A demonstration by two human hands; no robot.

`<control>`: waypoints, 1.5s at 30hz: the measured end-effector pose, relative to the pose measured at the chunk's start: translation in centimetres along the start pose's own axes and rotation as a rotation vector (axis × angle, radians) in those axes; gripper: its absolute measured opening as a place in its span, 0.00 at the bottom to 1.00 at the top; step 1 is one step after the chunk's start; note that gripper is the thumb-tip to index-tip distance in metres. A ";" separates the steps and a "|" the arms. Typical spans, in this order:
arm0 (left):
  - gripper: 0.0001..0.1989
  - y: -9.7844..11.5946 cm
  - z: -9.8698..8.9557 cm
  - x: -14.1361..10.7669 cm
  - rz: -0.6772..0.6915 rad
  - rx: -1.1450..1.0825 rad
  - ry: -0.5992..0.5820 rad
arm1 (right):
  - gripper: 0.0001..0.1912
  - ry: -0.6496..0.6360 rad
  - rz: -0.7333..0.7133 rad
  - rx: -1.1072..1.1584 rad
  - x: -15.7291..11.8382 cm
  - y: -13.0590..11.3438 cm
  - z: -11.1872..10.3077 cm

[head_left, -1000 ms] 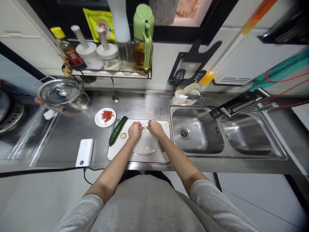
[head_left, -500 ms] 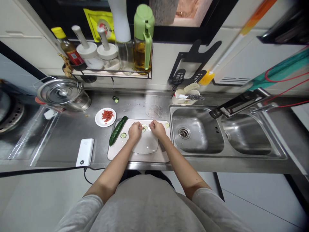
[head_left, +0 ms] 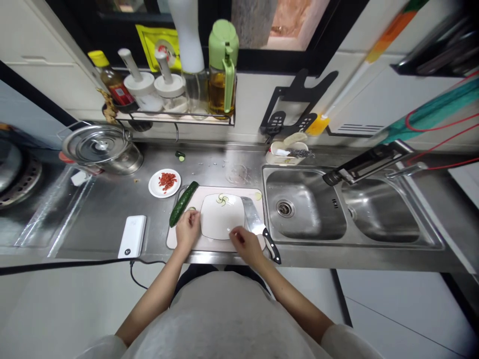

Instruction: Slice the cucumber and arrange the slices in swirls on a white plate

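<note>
Head view: the left hand (head_left: 188, 228) and right hand (head_left: 247, 245) had fingers curled near the plate (head_left: 222, 219), grip unclear. It held slices (head_left: 222, 200) atop the board (head_left: 211, 244). The bottle's (head_left: 111, 80) red label (head_left: 121, 93) was illegible.

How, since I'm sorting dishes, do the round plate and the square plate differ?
The round plate is smaller; the square plate is larger, with rounded corners.
The round plate holds a heap of red bits; the square plate has a few green-edged slices near its far edge.
The round plate sits on the counter, the square plate on the board.
Both are white.
</note>
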State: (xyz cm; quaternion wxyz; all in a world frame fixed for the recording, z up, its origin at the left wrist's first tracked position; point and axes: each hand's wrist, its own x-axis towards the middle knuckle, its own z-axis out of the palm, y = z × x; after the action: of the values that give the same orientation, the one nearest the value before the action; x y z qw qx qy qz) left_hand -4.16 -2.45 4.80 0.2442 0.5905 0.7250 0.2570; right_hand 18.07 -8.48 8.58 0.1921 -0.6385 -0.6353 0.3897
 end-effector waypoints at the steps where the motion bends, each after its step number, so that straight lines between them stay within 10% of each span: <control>1: 0.12 -0.5 -0.2 -0.8 -0.018 0.004 -0.023 | 0.12 -0.065 -0.034 0.001 -1.1 -0.2 0.5; 6: 0.14 -1.9 -0.3 -2.7 -0.093 0.060 -0.055 | 0.11 -0.271 -0.082 -0.048 -3.7 -0.6 1.8; 45: 0.22 -2.2 -0.5 2.0 -0.086 0.495 -0.168 | 0.11 -0.202 -0.079 -0.123 -5.3 -0.4 1.8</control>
State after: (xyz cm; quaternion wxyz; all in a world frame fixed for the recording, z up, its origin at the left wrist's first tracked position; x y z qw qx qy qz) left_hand -6.48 -0.86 3.65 0.1625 0.6201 0.7674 0.0112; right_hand 17.02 -13.94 9.09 0.1028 -0.5809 -0.6989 0.4044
